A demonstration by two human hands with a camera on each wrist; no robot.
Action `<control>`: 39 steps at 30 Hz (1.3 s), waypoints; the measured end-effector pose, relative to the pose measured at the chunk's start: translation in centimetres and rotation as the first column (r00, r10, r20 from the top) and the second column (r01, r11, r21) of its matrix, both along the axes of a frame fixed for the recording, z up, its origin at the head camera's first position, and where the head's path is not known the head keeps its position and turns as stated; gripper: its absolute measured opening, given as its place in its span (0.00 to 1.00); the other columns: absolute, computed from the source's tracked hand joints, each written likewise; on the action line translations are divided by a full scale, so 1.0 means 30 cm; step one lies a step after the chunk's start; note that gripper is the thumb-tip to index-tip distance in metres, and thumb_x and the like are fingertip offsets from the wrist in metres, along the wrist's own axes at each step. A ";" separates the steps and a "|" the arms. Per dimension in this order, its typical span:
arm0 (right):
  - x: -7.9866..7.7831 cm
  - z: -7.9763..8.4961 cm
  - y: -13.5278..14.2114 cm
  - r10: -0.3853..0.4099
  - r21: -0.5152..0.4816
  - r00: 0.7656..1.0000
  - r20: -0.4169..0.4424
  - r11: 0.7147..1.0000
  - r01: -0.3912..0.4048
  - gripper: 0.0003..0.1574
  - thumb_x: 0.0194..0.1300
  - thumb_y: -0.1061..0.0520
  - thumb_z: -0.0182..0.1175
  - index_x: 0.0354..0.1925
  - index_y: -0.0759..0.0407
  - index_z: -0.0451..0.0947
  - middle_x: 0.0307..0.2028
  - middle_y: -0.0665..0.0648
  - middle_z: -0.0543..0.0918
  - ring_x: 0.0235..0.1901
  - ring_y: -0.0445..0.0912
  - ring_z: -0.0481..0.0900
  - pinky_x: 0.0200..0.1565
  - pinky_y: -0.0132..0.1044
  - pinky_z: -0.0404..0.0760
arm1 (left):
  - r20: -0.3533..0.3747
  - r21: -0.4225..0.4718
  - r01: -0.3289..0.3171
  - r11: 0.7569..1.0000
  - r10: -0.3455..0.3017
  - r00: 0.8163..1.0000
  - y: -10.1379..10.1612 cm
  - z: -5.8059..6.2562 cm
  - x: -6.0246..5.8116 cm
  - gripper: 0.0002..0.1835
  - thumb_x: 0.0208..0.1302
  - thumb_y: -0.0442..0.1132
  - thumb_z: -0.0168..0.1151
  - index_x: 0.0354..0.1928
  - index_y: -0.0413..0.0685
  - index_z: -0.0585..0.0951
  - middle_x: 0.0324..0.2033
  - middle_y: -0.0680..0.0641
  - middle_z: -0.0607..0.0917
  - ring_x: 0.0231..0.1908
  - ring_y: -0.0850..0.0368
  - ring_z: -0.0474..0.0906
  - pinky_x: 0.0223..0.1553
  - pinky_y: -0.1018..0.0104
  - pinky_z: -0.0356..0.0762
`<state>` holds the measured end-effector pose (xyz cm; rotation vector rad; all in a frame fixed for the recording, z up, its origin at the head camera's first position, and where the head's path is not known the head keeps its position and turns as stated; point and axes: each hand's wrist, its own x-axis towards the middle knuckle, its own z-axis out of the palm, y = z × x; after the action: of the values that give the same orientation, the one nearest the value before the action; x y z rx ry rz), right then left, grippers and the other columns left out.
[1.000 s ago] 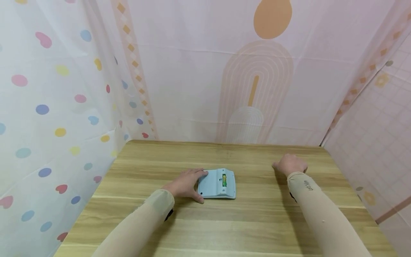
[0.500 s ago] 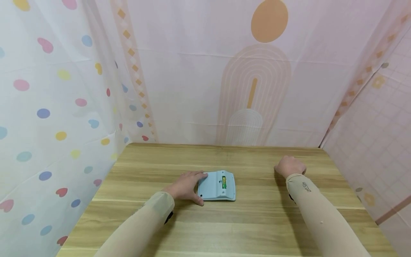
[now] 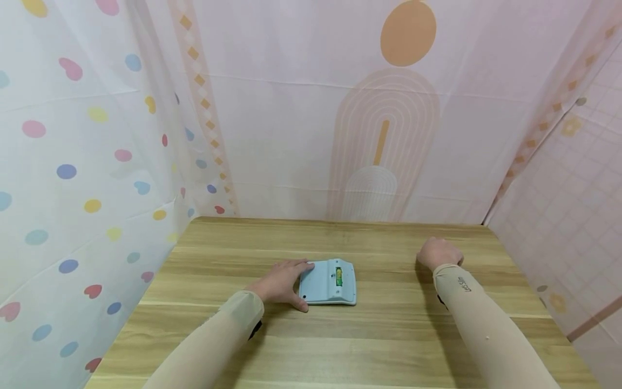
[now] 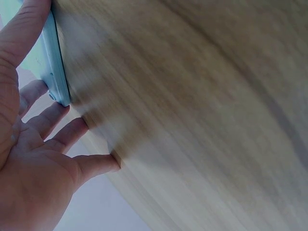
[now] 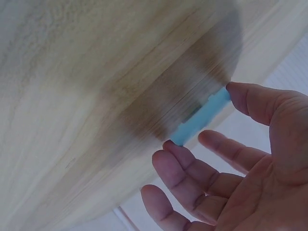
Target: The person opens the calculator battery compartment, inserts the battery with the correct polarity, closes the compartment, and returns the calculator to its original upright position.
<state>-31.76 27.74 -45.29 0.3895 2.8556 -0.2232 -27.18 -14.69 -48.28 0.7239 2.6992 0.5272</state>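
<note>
A light blue calculator (image 3: 318,283) lies with its back up on the table. Its battery compartment is uncovered, and a green battery (image 3: 339,276) shows inside. At the calculator's left side, my left hand (image 3: 279,282) holds it, thumb at the near corner and forefinger at the far one. In the left wrist view, the other fingertips touch the tabletop beside the calculator's edge (image 4: 57,62). Farther right, my right hand (image 3: 439,253) is close over the table. The right wrist view shows it pinching a small light blue battery cover (image 5: 202,120) by its ends, between thumb and fingertips.
The wood-grain table (image 3: 330,351) runs back to a patterned curtain (image 3: 282,135). A polka-dot curtain (image 3: 112,178) hangs along the left side, and a checked one (image 3: 568,216) along the right.
The head view has tilted slightly, so the scene sits a little lower in it. Both hands and the calculator have stayed nearly where they were.
</note>
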 end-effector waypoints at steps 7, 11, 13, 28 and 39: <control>0.006 0.011 0.006 0.031 -0.010 0.999 -0.029 0.999 -0.032 0.29 0.76 0.49 0.55 0.55 0.75 0.80 0.47 0.74 0.85 0.37 0.60 0.81 0.41 0.61 0.83 | -0.004 0.013 -0.003 1.000 0.004 1.000 0.002 0.001 -0.002 0.60 0.49 0.57 0.87 0.82 0.53 0.66 0.83 0.43 0.64 0.82 0.36 0.59 0.81 0.30 0.53; 0.006 0.019 0.005 0.062 -0.025 0.997 -0.046 0.998 -0.063 0.28 0.76 0.48 0.56 0.57 0.71 0.81 0.50 0.76 0.86 0.39 0.62 0.83 0.45 0.66 0.84 | -0.004 0.006 -0.007 1.000 0.007 1.000 0.003 0.002 -0.006 0.60 0.49 0.57 0.87 0.82 0.53 0.66 0.83 0.43 0.63 0.82 0.36 0.58 0.81 0.30 0.53; 0.003 0.020 0.006 0.070 -0.028 0.996 -0.050 0.997 -0.071 0.29 0.75 0.48 0.56 0.61 0.70 0.80 0.53 0.77 0.86 0.40 0.63 0.84 0.46 0.68 0.84 | -0.005 0.005 -0.006 1.000 0.006 1.000 0.003 0.002 -0.008 0.60 0.49 0.58 0.87 0.82 0.53 0.66 0.83 0.43 0.63 0.82 0.35 0.58 0.81 0.30 0.53; -0.004 0.021 -0.002 0.129 -0.018 0.980 -0.150 0.991 -0.134 0.31 0.75 0.47 0.59 0.65 0.66 0.79 0.60 0.76 0.84 0.50 0.70 0.87 0.46 0.67 0.85 | 0.006 0.017 -0.005 1.000 0.005 1.000 -0.001 0.006 -0.007 0.60 0.50 0.56 0.87 0.82 0.52 0.66 0.83 0.42 0.63 0.82 0.34 0.58 0.81 0.30 0.53; 0.005 0.014 -0.029 0.272 -0.022 0.912 -0.308 0.956 -0.292 0.27 0.74 0.48 0.66 0.61 0.65 0.80 0.51 0.73 0.89 0.45 0.66 0.90 0.36 0.53 0.88 | 0.006 0.014 -0.009 1.000 0.009 1.000 -0.003 0.001 -0.008 0.60 0.50 0.57 0.87 0.82 0.53 0.66 0.83 0.42 0.63 0.82 0.35 0.57 0.81 0.29 0.54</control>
<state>-31.62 26.87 -44.86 -0.0847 3.1444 -0.3487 -27.42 -14.80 -48.25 0.7134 2.6968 0.5499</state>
